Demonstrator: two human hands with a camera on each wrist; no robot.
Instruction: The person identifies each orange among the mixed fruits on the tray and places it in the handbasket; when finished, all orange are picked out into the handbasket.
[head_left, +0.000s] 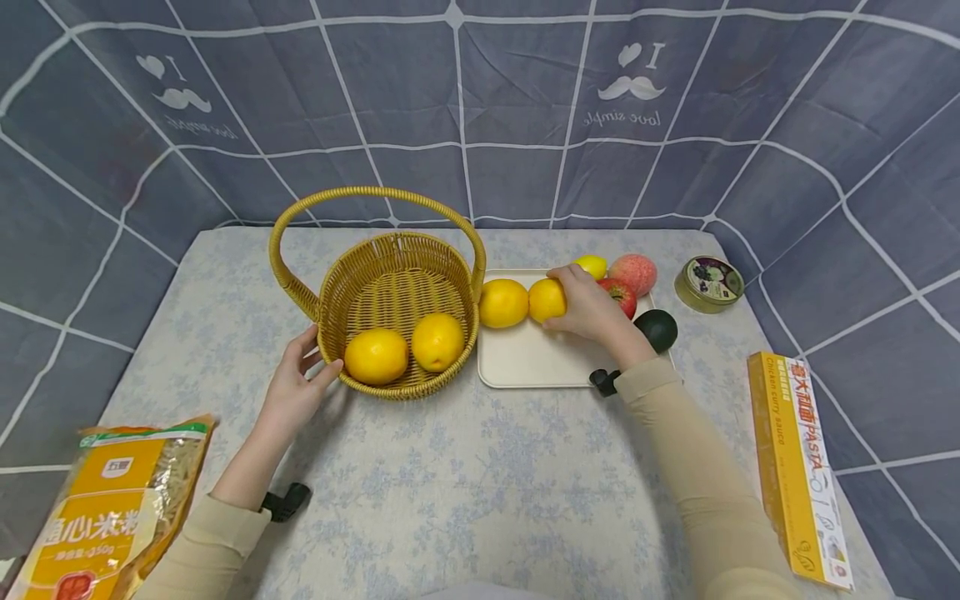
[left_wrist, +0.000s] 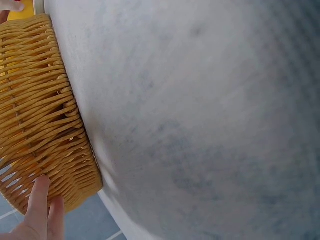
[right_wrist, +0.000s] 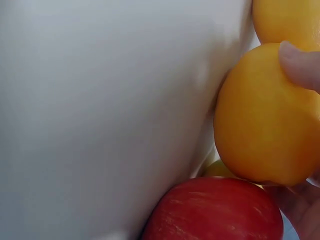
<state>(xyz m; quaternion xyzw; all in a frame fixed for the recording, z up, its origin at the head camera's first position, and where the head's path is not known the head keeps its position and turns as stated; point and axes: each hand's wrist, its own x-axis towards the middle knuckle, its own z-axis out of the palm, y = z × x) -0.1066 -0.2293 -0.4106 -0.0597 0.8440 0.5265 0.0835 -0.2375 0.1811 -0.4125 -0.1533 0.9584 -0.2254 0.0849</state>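
My right hand point(head_left: 588, 307) grips an orange point(right_wrist: 265, 117) on the cream tray point(head_left: 525, 362), thumb point(right_wrist: 300, 65) on one side and fingers on the other. A second, more oval yellow-orange fruit point(head_left: 503, 303) lies against it on the left. Left of the tray is a woven basket point(head_left: 405, 287) with a tall arched handle; two yellow-orange fruits point(head_left: 377, 357) lie inside its near half. My left hand point(head_left: 296, 383) touches the basket's outer left wall, its fingers point(left_wrist: 39, 200) extended along the weave. A red apple point(right_wrist: 215, 210) sits just beside the held orange.
Around the tray's right end are a small lemon point(head_left: 592, 266), a peach point(head_left: 633, 274) and a dark green avocado-like fruit point(head_left: 656, 330). Farther right stand a round tin point(head_left: 709, 284) and a pasta box point(head_left: 801, 471). A yellow food bag point(head_left: 112, 504) lies front left.
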